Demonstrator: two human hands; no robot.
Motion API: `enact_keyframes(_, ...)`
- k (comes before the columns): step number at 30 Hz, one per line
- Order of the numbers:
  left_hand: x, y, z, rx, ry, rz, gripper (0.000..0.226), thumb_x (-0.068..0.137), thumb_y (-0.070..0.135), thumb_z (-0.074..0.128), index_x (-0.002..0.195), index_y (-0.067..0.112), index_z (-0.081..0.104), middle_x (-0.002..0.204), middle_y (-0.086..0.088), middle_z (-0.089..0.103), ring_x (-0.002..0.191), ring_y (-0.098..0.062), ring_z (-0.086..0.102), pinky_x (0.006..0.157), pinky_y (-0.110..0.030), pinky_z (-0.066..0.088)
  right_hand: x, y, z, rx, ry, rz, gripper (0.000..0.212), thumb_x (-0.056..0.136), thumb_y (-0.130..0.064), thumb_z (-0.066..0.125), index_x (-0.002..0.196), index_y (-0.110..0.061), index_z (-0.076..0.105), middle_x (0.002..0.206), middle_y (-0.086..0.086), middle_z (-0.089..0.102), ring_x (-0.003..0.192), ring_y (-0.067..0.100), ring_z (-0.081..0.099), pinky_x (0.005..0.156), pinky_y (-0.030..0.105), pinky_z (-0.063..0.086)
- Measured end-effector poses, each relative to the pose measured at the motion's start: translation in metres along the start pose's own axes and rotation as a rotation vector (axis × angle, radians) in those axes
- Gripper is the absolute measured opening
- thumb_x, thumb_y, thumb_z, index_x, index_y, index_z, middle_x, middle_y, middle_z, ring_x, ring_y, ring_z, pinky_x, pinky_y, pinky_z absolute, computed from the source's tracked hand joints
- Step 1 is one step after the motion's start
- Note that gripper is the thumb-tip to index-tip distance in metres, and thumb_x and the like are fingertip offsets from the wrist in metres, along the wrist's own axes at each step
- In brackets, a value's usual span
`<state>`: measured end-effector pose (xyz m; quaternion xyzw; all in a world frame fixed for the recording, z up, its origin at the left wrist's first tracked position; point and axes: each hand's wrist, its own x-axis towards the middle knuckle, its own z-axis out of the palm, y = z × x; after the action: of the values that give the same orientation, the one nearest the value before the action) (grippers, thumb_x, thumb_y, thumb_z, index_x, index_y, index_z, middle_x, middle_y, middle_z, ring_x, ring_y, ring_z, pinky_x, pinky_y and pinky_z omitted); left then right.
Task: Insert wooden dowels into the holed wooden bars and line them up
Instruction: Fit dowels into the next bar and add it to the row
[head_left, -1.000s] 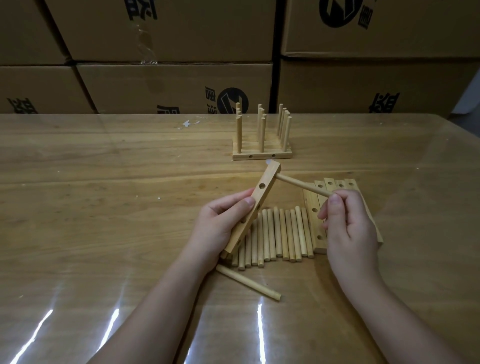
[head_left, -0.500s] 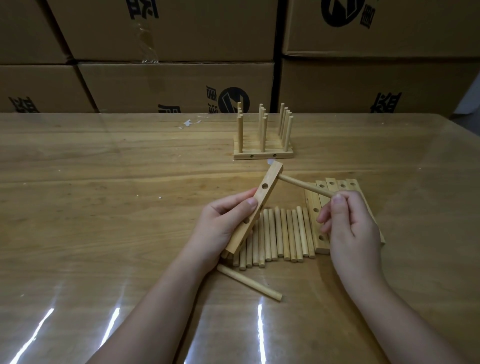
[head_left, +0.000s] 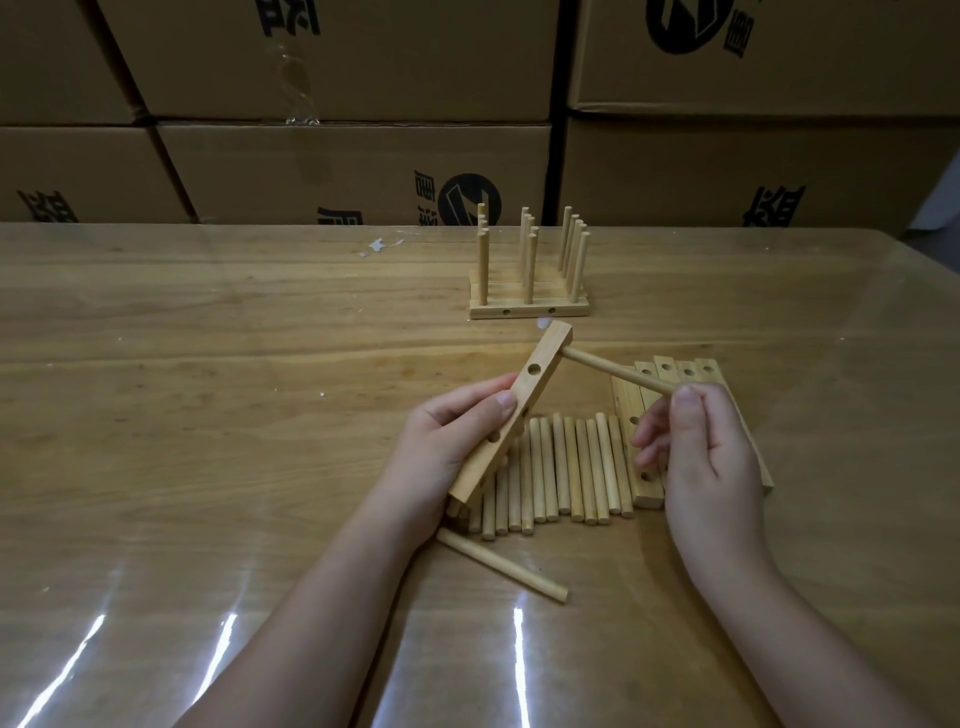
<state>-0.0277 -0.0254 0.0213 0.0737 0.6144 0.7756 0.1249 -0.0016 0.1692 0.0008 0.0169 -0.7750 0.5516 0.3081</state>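
Over counter (head_left: 208, 415): left hand (head_left: 452, 436) grip clamped on tilted holed bar (head_left: 511, 410). Dowel (head_left: 613, 371) tip at bar's top hole, far end pinched by right hand (head_left: 711, 457). Step: seating this dowel. Next probably needs a straight push home, then another from loose dowels (head_left: 566, 467). Cardboard boxes (head_left: 337, 171) behind are shut, contents hidden.

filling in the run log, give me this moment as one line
step: dowel insertion | left hand: holds holed bar tilted | right hand: pinches dowel, tip at bar's upper end | finished bars: far side, dowels upright
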Motion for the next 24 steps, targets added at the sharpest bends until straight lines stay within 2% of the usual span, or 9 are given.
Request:
enact_keyframes(2,0.002,0.000,-0.002,-0.070,0.048,0.024,0.035,0.070,0.037,0.068,0.103,0.025,0.075,0.080,-0.001,0.072,0.065,-0.007,0.065,0.055,-0.018,0.052,-0.001,-0.005,0.001,0.030,-0.015,-0.011,0.028,0.091,-0.048,0.031,0.086,-0.029,0.050,0.074,-0.005,0.059,0.062,0.014,0.055,0.056,0.023,0.046)
enact_keyframes(4,0.006,-0.002,-0.004,-0.168,0.151,0.046,0.033,0.072,0.037,0.067,0.101,0.021,0.074,0.077,-0.001,0.071,0.064,-0.007,0.064,0.053,-0.018,0.051,-0.004,-0.010,-0.001,-0.040,-0.105,-0.064,0.026,0.088,-0.052,0.033,0.085,-0.032,0.048,0.070,-0.002,0.057,0.059,0.015,0.053,0.049,0.025,0.042)
enact_keyframes(6,0.010,-0.004,-0.006,-0.262,0.231,0.044,0.026,0.081,0.032,0.064,0.101,0.017,0.072,0.077,-0.004,0.069,0.063,-0.009,0.063,0.052,-0.018,0.051,-0.010,-0.016,-0.002,-0.218,-0.348,-0.144,0.026,0.083,-0.059,0.037,0.081,-0.035,0.047,0.064,-0.006,0.053,0.062,0.011,0.053,0.047,0.020,0.042)
enact_keyframes(9,0.013,-0.007,-0.007,-0.310,0.283,0.059,0.018,0.092,0.024,0.057,0.102,0.013,0.068,0.073,-0.005,0.067,0.059,-0.009,0.060,0.051,-0.017,0.050,-0.021,-0.025,0.002,-0.499,-0.771,-0.303,0.033,0.072,-0.073,0.041,0.086,-0.044,0.036,0.074,-0.020,0.048,0.075,-0.002,0.049,0.054,0.013,0.037)
enact_keyframes(11,0.013,-0.007,-0.006,-0.288,0.284,0.066,0.017,0.093,0.022,0.056,0.102,0.013,0.068,0.071,-0.005,0.068,0.058,-0.009,0.061,0.051,-0.017,0.050,-0.026,-0.032,0.006,-0.539,-0.880,-0.382,0.038,0.071,-0.073,0.045,0.093,-0.046,0.032,0.082,-0.024,0.046,0.082,-0.006,0.043,0.061,0.013,0.033)
enact_keyframes(15,0.012,-0.006,-0.003,-0.237,0.267,0.062,0.016,0.092,0.021,0.057,0.100,0.013,0.068,0.071,-0.005,0.069,0.055,-0.007,0.061,0.051,-0.017,0.050,-0.032,-0.042,0.013,-0.478,-0.904,-0.503,0.022,0.083,-0.046,0.056,0.100,-0.035,0.048,0.089,-0.020,0.053,0.084,-0.002,0.046,0.070,0.017,0.042)
enact_keyframes(18,0.012,-0.006,-0.003,-0.238,0.266,0.075,0.023,0.084,0.025,0.061,0.101,0.012,0.069,0.070,-0.005,0.069,0.053,-0.007,0.060,0.050,-0.017,0.049,-0.035,-0.045,0.015,-0.473,-0.876,-0.528,0.024,0.084,-0.031,0.057,0.106,-0.024,0.059,0.092,-0.013,0.056,0.080,0.000,0.051,0.067,0.013,0.043)
enact_keyframes(21,0.013,-0.007,-0.004,-0.251,0.268,0.084,0.032,0.074,0.031,0.065,0.100,0.013,0.070,0.072,-0.007,0.070,0.055,-0.008,0.061,0.050,-0.018,0.049,-0.029,-0.041,0.013,-0.457,-0.660,-0.516,0.029,0.082,-0.023,0.056,0.110,-0.015,0.060,0.092,-0.009,0.052,0.067,0.000,0.050,0.056,0.008,0.042)
enact_keyframes(24,0.013,-0.008,-0.005,-0.241,0.255,0.072,0.030,0.070,0.034,0.067,0.095,0.017,0.075,0.075,-0.007,0.071,0.058,-0.008,0.063,0.050,-0.018,0.050,-0.024,-0.031,0.012,-0.268,-0.416,-0.311,0.014,0.084,-0.023,0.056,0.096,-0.016,0.060,0.092,-0.011,0.054,0.073,0.005,0.058,0.064,0.013,0.049)
